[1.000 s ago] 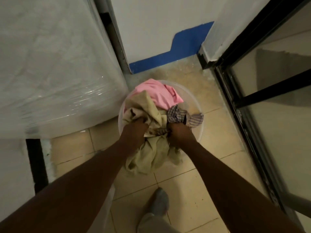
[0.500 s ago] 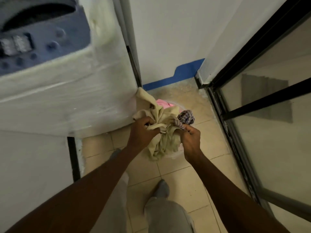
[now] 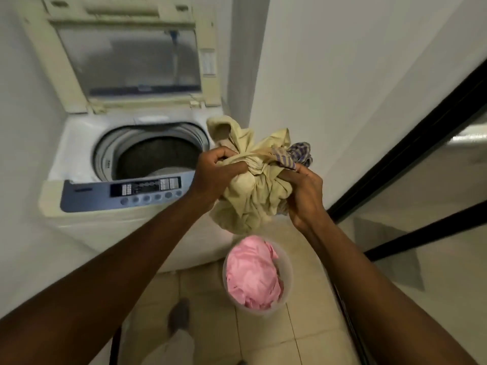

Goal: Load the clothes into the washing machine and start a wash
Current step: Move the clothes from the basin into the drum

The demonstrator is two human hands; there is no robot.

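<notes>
At my left front, the washing machine (image 3: 79,143) stands, lid (image 3: 131,56) up, drum (image 3: 158,156) open. Just right of it, above the basket (image 3: 287,270), I hold the beige bundle (image 3: 253,191), left hand (image 3: 213,175) and right hand (image 3: 303,196) each clenched on bunched folds. Soft, light, droopy, I judge; grip the gathers. Open room leftward over the rim (image 3: 105,151); wall (image 3: 342,75) close behind.

Washer drum (image 3: 158,156) gapes open, lid (image 3: 131,56) raised.

Floor (image 3: 311,335): beige tiles.
Basin (image 3: 288,270): on the tiles, straight below the grip, holding pink cloth (image 3: 253,275).
Washing machine (image 3: 118,191): left of the grip.
Shoe (image 3: 179,314): below-left of the grip.
</notes>
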